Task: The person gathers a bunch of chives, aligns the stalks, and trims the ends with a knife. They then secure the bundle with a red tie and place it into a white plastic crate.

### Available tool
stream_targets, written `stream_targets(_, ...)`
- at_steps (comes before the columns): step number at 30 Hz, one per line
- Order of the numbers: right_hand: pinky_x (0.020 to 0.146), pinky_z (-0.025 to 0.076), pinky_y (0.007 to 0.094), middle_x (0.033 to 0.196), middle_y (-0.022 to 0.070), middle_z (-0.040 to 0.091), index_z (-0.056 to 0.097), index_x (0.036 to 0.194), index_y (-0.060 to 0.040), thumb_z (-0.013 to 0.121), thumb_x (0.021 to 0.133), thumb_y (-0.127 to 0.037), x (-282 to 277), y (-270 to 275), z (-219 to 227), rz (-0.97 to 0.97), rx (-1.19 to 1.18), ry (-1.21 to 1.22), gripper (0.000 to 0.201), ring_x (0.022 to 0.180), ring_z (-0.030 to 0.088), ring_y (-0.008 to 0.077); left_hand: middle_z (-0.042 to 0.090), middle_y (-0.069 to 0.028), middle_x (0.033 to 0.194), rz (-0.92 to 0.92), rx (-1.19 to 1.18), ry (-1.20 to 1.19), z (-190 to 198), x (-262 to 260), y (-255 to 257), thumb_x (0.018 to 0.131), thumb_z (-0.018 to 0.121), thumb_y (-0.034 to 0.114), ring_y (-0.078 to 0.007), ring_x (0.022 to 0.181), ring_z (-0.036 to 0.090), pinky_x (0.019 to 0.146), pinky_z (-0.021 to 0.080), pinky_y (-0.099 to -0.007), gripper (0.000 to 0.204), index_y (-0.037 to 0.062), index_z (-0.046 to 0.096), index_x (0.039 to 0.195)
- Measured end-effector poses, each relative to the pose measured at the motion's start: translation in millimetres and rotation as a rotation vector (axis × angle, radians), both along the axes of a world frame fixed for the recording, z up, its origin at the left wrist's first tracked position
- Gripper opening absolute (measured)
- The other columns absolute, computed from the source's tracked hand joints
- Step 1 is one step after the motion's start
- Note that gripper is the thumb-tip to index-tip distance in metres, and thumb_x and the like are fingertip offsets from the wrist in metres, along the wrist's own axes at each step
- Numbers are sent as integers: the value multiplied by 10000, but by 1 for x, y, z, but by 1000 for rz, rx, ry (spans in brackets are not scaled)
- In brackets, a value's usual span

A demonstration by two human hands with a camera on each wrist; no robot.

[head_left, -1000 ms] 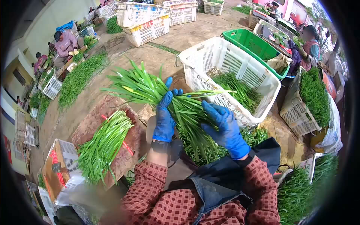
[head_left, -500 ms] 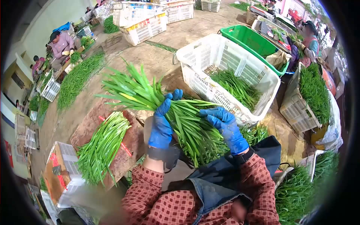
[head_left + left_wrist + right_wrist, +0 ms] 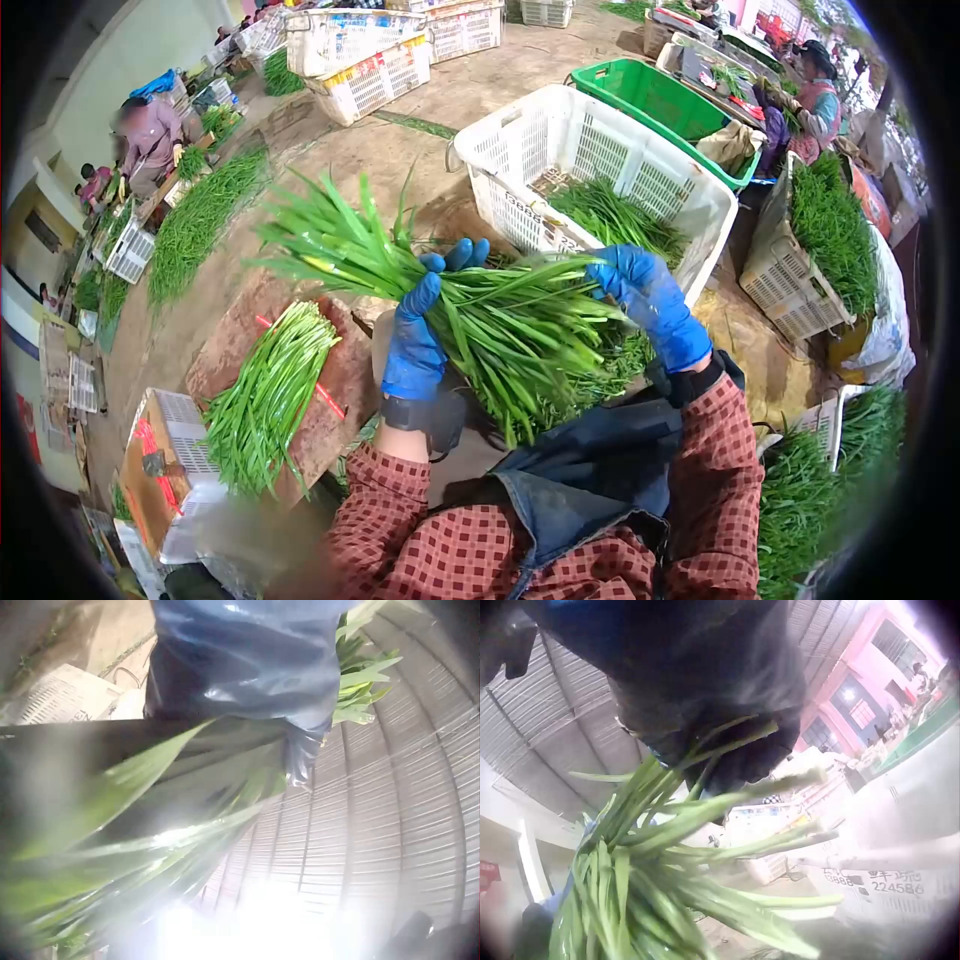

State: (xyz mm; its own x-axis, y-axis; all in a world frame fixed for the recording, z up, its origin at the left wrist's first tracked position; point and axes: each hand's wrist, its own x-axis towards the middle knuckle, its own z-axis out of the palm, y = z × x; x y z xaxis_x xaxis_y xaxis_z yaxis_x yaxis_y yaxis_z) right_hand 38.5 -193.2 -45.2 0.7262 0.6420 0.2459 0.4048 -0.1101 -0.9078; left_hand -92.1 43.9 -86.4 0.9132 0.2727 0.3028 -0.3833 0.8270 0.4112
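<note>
- Far left, at about 8 o'clock from the hands: a flat bundle of cut greens [image 3: 265,395] lies on a brown board [image 3: 340,385], with a red band [image 3: 330,398] under it.
- Left hand [image 3: 418,325], in a blue glove: the grip is closed round the middle of the leaf bunch [image 3: 450,300], thumb and fingertips showing above the stalks. The left wrist view shows the glove [image 3: 247,667] pressed against blurred green blades.
- The leaf bunch lies across the person's lap area, its leaf tips fanning toward 10 o'clock and its cut ends pointing toward 3 o'clock.
- Right hand [image 3: 650,300], also in a blue glove: the grip is curled on the stalk end of the same bunch. The right wrist view shows pale stems [image 3: 727,825] running out from under the glove.
- At 12 o'clock from the hands: a white crate [image 3: 520,150] with loose greens lying in it.
- At 1 o'clock, behind it: a green crate [image 3: 650,95].
- At 3 o'clock: a tilted white basket [image 3: 775,280] packed with greens.
</note>
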Motion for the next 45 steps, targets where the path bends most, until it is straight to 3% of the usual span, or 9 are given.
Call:
stream_targets(5,632,484,348,796,149,637,659,952,-57,670,815,-170,17,12,0,-169,-114,-407,178,709,600,330,581,-145,1221,10,-45,205,11,-3,-15,863,607,115,-336,1241,453,1038,365,-526,200,102,622,1062)
stream_targets(11,667,477,222,913,24,652,629,1114,-30,649,874,-170,13,0,-19,169,47,432,278,733,557,78,639,-89,1129,194,-157,311,9,-4,-9,874,598,125,-327,1168,518,1002,403,-521,231,77,608,1101)
stream_targets(15,756,484,232,1025,57,645,587,1187,-19,679,841,-106,16,-6,-1,109,-134,409,369,841,565,74,633,-61,1080,272,-102,388,12,-4,-9,872,613,156,-296,1129,542,999,420,-460,231,70,608,1087)
stream_targets(19,857,470,332,1205,144,579,557,1209,-48,743,768,-164,1,-17,19,-192,-274,-625,492,1018,587,249,635,-35,1045,324,-81,411,9,-6,-2,879,610,176,-273,1126,544,983,426,-443,234,79,613,1091)
stream_targets(21,781,493,336,1072,144,635,613,1088,-36,726,769,-159,-21,-22,18,-272,-179,-679,360,909,622,268,630,-17,1044,389,-62,404,15,-8,-4,887,600,196,-247,1110,549,970,434,-432,235,88,615,1095)
stream_targets(23,693,506,355,898,120,671,655,948,-48,717,762,-163,-38,-32,6,-23,41,-192,227,769,632,284,625,-24,1039,415,-38,398,16,-7,-2,922,550,181,-243,1067,563,939,467,-425,309,79,553,1214)
stream_targets(29,606,485,419,712,115,606,662,976,-97,723,747,-247,-54,-19,-15,-87,-380,-736,280,673,601,303,581,-6,1128,385,4,360,5,-6,0,927,548,247,-183,1101,528,954,451,-372,504,108,395,1387)
stream_targets(42,647,483,356,798,123,651,665,940,-32,706,799,-189,-14,-29,6,38,-128,-610,215,728,618,277,580,-25,1127,362,80,319,12,-15,-7,899,589,233,-185,1123,516,981,422,-368,524,78,419,1369)
stream_targets(45,610,485,309,758,82,652,663,897,3,658,862,-274,-14,-24,16,82,-32,125,280,673,614,188,612,-17,1067,387,102,372,14,-15,-10,877,615,170,-207,1062,564,953,446,-371,441,56,506,1289)
